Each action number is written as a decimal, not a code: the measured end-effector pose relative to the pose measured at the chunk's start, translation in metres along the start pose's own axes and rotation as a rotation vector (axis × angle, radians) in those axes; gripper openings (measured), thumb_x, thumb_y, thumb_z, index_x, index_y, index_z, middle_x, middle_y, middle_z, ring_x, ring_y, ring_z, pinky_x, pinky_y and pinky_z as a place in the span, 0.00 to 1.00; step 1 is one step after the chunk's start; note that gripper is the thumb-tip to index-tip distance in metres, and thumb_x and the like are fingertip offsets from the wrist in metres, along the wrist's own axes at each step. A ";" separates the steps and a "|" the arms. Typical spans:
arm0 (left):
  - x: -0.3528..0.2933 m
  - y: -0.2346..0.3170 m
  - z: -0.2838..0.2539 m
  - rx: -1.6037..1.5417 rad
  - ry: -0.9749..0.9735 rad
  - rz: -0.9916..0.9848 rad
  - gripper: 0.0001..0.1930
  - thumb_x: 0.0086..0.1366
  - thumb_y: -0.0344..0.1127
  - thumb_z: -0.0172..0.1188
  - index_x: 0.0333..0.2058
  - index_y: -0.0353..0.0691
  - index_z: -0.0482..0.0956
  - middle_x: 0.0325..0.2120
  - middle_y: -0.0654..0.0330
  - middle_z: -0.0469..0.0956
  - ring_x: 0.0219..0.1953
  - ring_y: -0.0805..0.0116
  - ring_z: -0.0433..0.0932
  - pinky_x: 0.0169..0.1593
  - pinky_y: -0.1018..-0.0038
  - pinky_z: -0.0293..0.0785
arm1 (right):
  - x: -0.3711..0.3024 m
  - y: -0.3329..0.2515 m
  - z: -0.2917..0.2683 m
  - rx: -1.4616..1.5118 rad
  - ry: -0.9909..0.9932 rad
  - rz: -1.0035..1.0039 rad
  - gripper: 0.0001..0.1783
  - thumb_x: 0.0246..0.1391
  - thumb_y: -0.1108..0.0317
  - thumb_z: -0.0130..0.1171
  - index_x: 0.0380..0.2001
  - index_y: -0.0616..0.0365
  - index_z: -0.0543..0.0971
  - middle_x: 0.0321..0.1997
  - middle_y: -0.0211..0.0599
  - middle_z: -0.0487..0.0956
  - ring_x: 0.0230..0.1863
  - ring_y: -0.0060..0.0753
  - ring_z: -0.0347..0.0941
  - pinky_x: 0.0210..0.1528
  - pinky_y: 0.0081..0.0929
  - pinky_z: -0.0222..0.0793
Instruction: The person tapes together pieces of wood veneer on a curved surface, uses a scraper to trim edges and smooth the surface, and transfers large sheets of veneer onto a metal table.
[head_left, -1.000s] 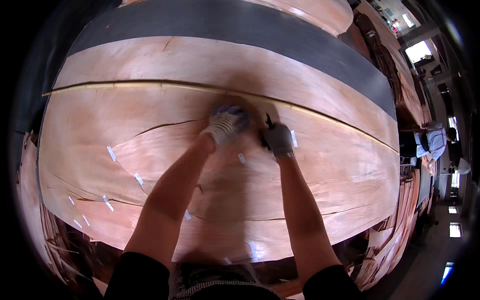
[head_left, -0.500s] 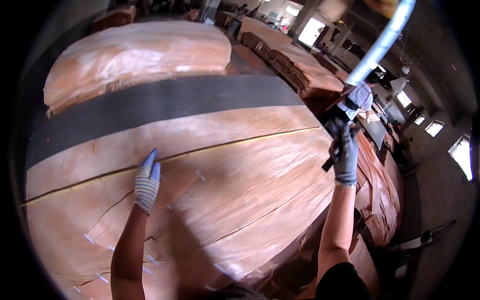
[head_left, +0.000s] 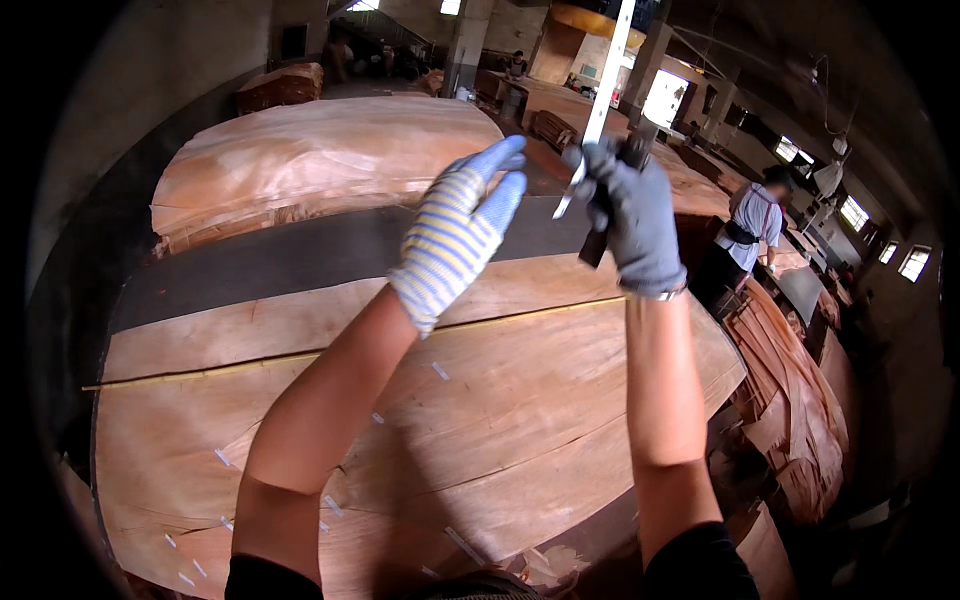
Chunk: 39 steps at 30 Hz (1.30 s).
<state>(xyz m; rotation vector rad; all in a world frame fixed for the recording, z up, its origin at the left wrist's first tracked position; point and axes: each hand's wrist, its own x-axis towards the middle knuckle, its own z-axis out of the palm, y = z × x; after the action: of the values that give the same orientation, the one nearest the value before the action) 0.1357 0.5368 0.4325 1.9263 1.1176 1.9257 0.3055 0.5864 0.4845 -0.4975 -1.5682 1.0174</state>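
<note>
My left hand [head_left: 452, 228], in a blue-and-white striped glove, is raised over the far part of the wood veneer sheet [head_left: 560, 390], fingers stretched out and thumb apart, with nothing in it. Opposite it, my right hand [head_left: 640, 215] in a grey glove is closed around a dark flat tool [head_left: 594, 246], whose exact kind I cannot make out. A narrow white strip [head_left: 606, 95] comes down from above past the right thumb and fingertips; whether they pinch it is unclear. Along a seam in the veneer lies a thin yellow rod [head_left: 230, 369].
Short white tape pieces [head_left: 440, 371] dot the veneer. Beyond its dark far band [head_left: 240, 275] stands a veneer stack [head_left: 330, 150]. Loose veneer sheets [head_left: 790, 400] pile up at the right, near a person [head_left: 750, 225] in a light shirt. Something yellow [head_left: 590, 22] hangs overhead.
My left hand has risen from the veneer and moved right and away, toward the right hand. My right hand, still around the dark tool, is farther up and left, close to the white strip.
</note>
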 end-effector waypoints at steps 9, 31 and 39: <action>-0.001 0.018 0.032 0.327 0.010 0.093 0.09 0.60 0.35 0.60 0.31 0.35 0.81 0.24 0.58 0.78 0.26 0.70 0.75 0.34 0.75 0.71 | -0.092 0.044 0.005 -0.086 0.042 0.273 0.08 0.56 0.68 0.57 0.36 0.61 0.76 0.25 0.37 0.79 0.19 0.23 0.73 0.17 0.17 0.62; -0.441 -0.214 -0.295 1.328 -0.215 -0.703 0.33 0.55 0.44 0.58 0.57 0.35 0.64 0.61 0.48 0.58 0.65 0.51 0.53 0.66 0.58 0.47 | -0.260 0.318 0.295 -0.174 -0.715 1.074 0.10 0.55 0.69 0.55 0.37 0.64 0.74 0.27 0.37 0.79 0.19 0.21 0.73 0.15 0.18 0.62; -0.440 -0.231 -0.309 1.125 -0.286 -0.643 0.27 0.55 0.41 0.57 0.54 0.38 0.68 0.56 0.51 0.65 0.60 0.52 0.60 0.64 0.58 0.51 | -0.274 0.394 0.391 -0.374 -0.666 1.056 0.15 0.50 0.63 0.58 0.16 0.61 0.76 0.12 0.37 0.75 0.11 0.24 0.69 0.12 0.26 0.62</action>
<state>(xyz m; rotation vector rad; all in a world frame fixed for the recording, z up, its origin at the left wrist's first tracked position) -0.1749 0.3127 -0.0096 1.7099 2.6021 0.6349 -0.0715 0.4531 0.0122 -1.4528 -2.1362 1.8051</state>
